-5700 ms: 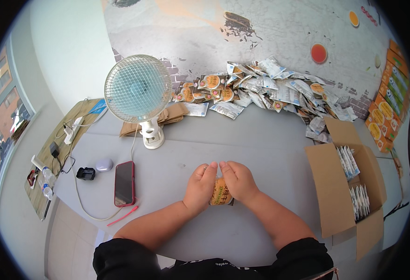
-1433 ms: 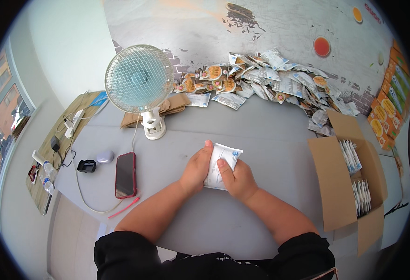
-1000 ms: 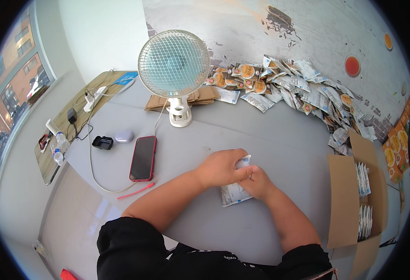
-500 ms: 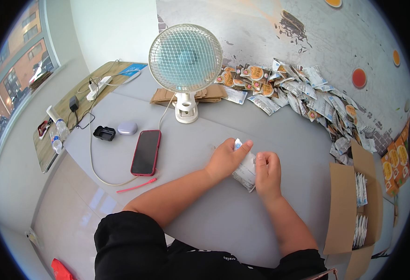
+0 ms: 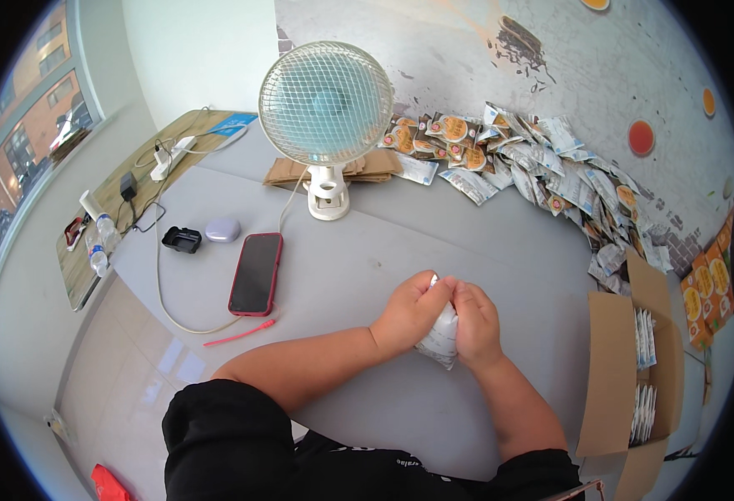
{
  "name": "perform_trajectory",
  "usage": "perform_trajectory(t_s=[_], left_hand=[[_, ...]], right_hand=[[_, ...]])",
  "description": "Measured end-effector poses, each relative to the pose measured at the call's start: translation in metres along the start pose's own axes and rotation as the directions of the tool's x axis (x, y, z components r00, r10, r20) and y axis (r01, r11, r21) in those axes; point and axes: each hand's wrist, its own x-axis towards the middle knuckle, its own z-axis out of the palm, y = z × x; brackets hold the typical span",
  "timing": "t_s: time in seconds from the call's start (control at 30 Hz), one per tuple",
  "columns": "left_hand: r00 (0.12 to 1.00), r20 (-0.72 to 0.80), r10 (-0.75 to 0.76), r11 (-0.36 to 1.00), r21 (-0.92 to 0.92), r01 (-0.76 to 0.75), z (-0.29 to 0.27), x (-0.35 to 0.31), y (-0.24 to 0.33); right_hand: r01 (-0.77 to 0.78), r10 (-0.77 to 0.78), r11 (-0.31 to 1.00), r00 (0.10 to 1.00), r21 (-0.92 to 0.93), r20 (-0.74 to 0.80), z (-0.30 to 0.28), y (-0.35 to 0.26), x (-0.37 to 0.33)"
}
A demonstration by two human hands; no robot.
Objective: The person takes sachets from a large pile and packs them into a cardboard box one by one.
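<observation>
Both hands meet over the grey bench (image 5: 467, 234), just in front of the person's body. The left hand (image 5: 413, 309) and the right hand (image 5: 475, 321) are each closed around the same small white sachet (image 5: 442, 338), thumbs pressed together at its top edge; only the lower part of the packet shows beneath the fingers, bulging and slightly crumpled. It sits low over the bench; whether it touches cannot be told.

To the right stands an open cardboard box (image 5: 617, 367) with rows of similar white sachets standing on edge inside. Along the far edge of the bench lies a loose heap of sachets (image 5: 534, 167), some white, some with orange pictures. A desk fan (image 5: 327, 108) stands upright at the back, its cable running down toward a red-cased phone (image 5: 256, 273) lying flat, with a pink pen (image 5: 237, 334) near it. A black charger (image 5: 181, 240) and a lilac earbud case (image 5: 222, 230) lie further left.

As a judgement: the grip squeezes the packet at the top, so a hard pinch could burst a seam and spill the contents over the bench, toward the phone. The sachet is also mostly hidden by the fingers, so a crooked fold or tear could pass unnoticed. The fan's airflow could scatter the heap's lighter sachets if it is running.
</observation>
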Motion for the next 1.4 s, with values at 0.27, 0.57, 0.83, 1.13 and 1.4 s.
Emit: perform_trajectory(t_s=[0.27, 0.57, 0.83, 1.13, 1.4], left_hand=[[0.999, -0.028, -0.045, 0.988, -0.146, 0.041, -0.007, 0.009, -0.009], [0.919, -0.395, -0.003, 0.943, -0.306, -0.129, -0.006, 0.023, 0.012], [0.987, -0.157, 0.04, 0.978, -0.196, -0.071, 0.0, 0.008, -0.008], [0.989, -0.15, 0.009, 0.97, -0.239, -0.045, -0.001, 0.01, -0.008], [0.977, -0.203, -0.065, 0.964, -0.265, 0.009, -0.002, 0.015, -0.01]], right_hand=[[0.202, -0.232, 0.965, 0.956, -0.171, -0.18, 0.0, 0.013, 0.006], [-0.094, 0.075, 0.992, 0.978, -0.088, -0.193, -0.001, 0.02, 0.006], [-0.262, 0.323, 0.928, 0.92, 0.265, -0.221, 0.005, 0.01, 0.007], [-0.174, 0.225, 0.932, 0.965, 0.317, -0.132, 0.0, 0.016, 0.003], [-0.17, 0.211, 0.949, 0.968, 0.265, -0.134, 0.006, 0.011, 0.002]])
